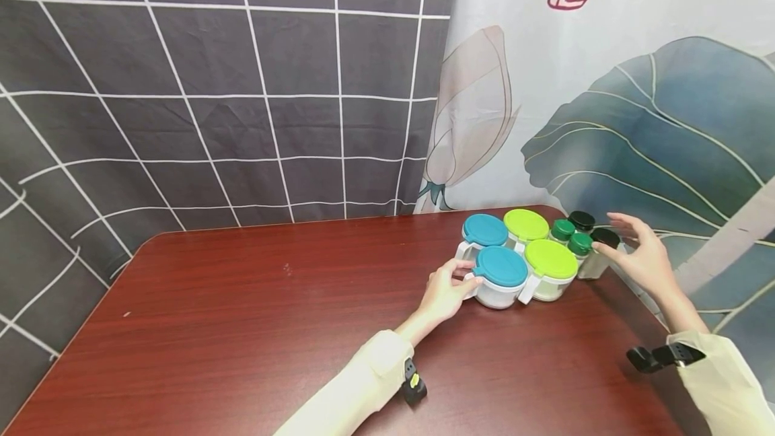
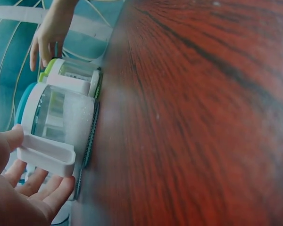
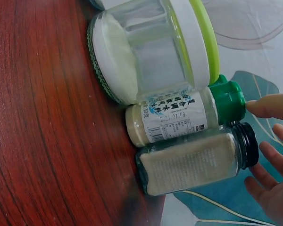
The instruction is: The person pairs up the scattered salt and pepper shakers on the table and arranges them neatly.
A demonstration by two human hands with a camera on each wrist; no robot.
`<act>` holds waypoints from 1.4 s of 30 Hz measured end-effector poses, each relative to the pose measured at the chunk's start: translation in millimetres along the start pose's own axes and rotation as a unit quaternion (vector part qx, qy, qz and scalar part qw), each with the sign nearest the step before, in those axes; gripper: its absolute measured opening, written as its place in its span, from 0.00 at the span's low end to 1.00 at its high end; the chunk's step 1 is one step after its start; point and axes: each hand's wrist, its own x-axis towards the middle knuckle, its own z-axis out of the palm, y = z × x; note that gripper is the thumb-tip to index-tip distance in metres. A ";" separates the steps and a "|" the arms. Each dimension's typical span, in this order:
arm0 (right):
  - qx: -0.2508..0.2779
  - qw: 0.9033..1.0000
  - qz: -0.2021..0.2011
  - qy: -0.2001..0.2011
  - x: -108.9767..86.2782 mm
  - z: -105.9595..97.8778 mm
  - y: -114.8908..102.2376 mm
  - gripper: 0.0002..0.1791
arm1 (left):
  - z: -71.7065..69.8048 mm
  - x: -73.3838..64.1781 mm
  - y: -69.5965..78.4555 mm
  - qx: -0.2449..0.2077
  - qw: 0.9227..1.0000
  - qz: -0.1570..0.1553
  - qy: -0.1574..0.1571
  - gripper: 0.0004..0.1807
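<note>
My left hand [image 1: 443, 293] is at the white handle [image 2: 47, 154] of the front blue-lidded jar [image 1: 501, 274]. Its thumb lies by one side of the handle and its loosely spread fingers by the other, without a closed grip. At the far right, my right hand [image 1: 644, 258] hovers with spread fingers beside a black-capped spice jar [image 3: 193, 162]. Its index fingertip is at the green cap of a labelled seasoning bottle [image 3: 172, 117]; I cannot tell whether they touch. A green-lidded jar [image 1: 549, 268] stands between the blue-lidded jar and these bottles.
Behind stand another blue-lidded jar [image 1: 484, 229], another green-lidded jar [image 1: 525, 226], a second green-capped bottle [image 1: 562, 229] and a second black-capped one [image 1: 582, 221]. All are packed closely near the right edge of the reddish-brown table [image 1: 272, 328]. Fabric hangs behind [image 1: 212, 86].
</note>
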 end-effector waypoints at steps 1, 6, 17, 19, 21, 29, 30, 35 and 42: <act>0.000 1.000 0.001 -0.001 -0.2 -0.3 0.1 0.36 | -0.3 -0.1 0.1 -0.001 1.000 0.001 -0.001 0.17; -0.001 1.000 0.010 -0.011 -1.1 -1.8 2.7 0.35 | -0.8 -0.1 -0.5 -0.004 1.000 0.006 -0.003 0.17; 0.000 0.995 0.061 -0.073 -3.5 0.4 12.5 0.43 | -1.1 -0.6 -1.8 -0.011 1.000 0.010 -0.002 0.17; 0.005 0.995 0.063 -0.083 -3.6 1.8 14.1 0.44 | -0.8 -0.2 -2.2 -0.011 1.000 0.013 -0.002 0.17; 0.010 0.994 0.061 -0.087 -3.5 3.0 15.9 0.44 | -0.5 0.1 -2.7 -0.010 1.000 0.015 -0.002 0.17; 0.013 0.995 0.046 -0.087 -2.8 6.0 22.3 0.42 | 0.5 -0.4 -2.6 -0.010 1.000 0.010 0.001 0.16; 0.012 0.995 0.046 -0.088 -2.7 6.3 23.0 0.42 | 0.5 -0.6 -2.1 -0.010 1.000 0.009 0.001 0.16; 0.022 0.995 0.034 -0.091 -2.9 6.5 27.5 0.40 | 0.3 -1.6 -0.3 -0.007 1.000 0.012 0.004 0.15; 0.031 0.995 0.031 -0.095 -4.6 4.5 34.5 0.37 | -0.8 -1.8 0.3 0.004 1.000 0.013 0.004 0.15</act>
